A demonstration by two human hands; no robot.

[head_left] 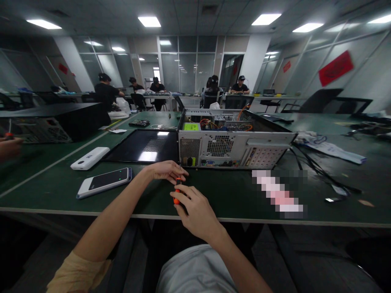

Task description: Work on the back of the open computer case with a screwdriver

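Note:
My right hand (197, 209) is closed around the orange and black handle of a screwdriver (176, 196). Its thin shaft points up and away, toward the lower left corner of an opened computer case (238, 148). Around the shaft, just past the handle, the fingers of my left hand (166, 170) are curled; their tips are partly hidden. The case lies on its side, its rear panel with fan grille and ports facing me and cables showing through the open top. What the screwdriver's tip touches is too small to tell.
A black side panel (143, 146) lies left of the case. Nearer are a white power bank (90, 158) and a white device with a dark screen (105, 183). Cables (324, 173) and a glove (336, 150) lie right. Another person's hand (10, 146) is beside a second case (61, 122).

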